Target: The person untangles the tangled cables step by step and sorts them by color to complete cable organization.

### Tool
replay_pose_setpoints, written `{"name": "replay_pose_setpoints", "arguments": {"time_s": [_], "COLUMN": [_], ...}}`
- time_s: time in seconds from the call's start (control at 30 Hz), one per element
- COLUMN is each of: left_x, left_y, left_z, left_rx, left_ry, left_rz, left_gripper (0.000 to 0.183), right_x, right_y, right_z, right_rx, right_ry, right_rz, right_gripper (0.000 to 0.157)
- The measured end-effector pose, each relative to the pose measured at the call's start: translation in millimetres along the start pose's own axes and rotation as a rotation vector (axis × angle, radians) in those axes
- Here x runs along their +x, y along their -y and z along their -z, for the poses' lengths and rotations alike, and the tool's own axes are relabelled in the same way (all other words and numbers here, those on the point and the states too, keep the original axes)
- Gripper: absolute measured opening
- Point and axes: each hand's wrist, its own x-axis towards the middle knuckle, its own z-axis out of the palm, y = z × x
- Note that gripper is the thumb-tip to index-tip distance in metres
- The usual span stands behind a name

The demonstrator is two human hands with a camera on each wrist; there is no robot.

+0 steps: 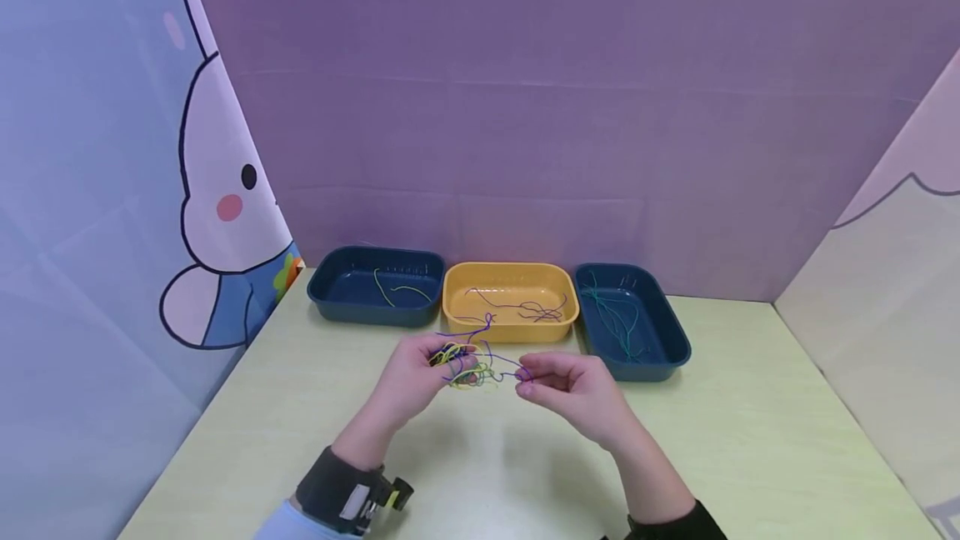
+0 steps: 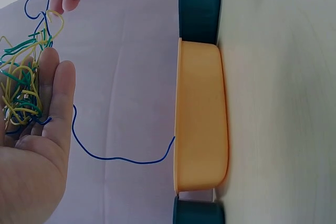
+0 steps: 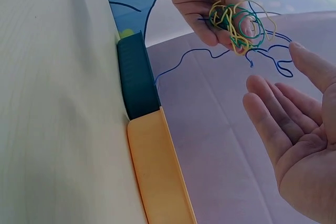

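Observation:
My left hand (image 1: 412, 377) holds a loose tangle of yellow, green and blue string (image 2: 23, 85) along its fingers, palm turned up. To its right, the right hand (image 1: 573, 398) pinches a loop of blue string (image 3: 283, 72) at the thumb tip. The loop stretches between the two hands, its other part still caught in the tangle. The right hand's other fingers (image 3: 268, 119) spread away from the thumb. Another blue strand (image 2: 118, 158) trails from the left hand and overlaps the yellow bin's rim in the left wrist view.
Behind the hands stand three bins. The left dark blue bin (image 1: 322, 300) holds yellow-green strands, the yellow bin (image 1: 459, 325) purple-blue ones, and the right dark blue bin (image 1: 671, 348) green ones. A purple cloth (image 1: 525, 107) hangs behind the pale table (image 1: 757, 407).

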Motion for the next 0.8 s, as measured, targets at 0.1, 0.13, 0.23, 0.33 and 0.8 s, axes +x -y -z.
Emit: {"name": "replay_pose_setpoints", "arguments": {"time_s": [0.1, 0.13, 0.23, 0.33, 0.8], "left_x": [-2.3, -2.6, -0.5, 1.3, 13.2], "left_y": [-3.5, -3.9, 1.4, 7.0, 38.1], "left_z": [-1.5, -1.8, -1.9, -1.3, 3.7], "left_rx": [0.028, 0.032, 0.052, 0.064, 0.036], "left_ry": [0.007, 0.011, 0.016, 0.017, 0.023], "left_rz": [0.005, 0.006, 0.017, 0.022, -0.007], "left_gripper": [0.013, 0.013, 0.014, 0.014, 0.019], "right_x": [0.4, 0.3, -1.5, -2.2, -0.4], "right_y": [-0.7, 0.0, 12.9, 18.1, -0.2], "right_z": [-0.7, -0.9, -3.4, -5.3, 5.7], "right_rx": [-0.031, -0.036, -0.059, -0.055, -0.079], "right_ry": [-0.001, -0.004, -0.012, -0.024, -0.17], "right_rz": [-0.04, -0.057, -0.09, -0.096, -0.075], "right_gripper": [0.027, 0.025, 0.018, 0.015, 0.01]}}
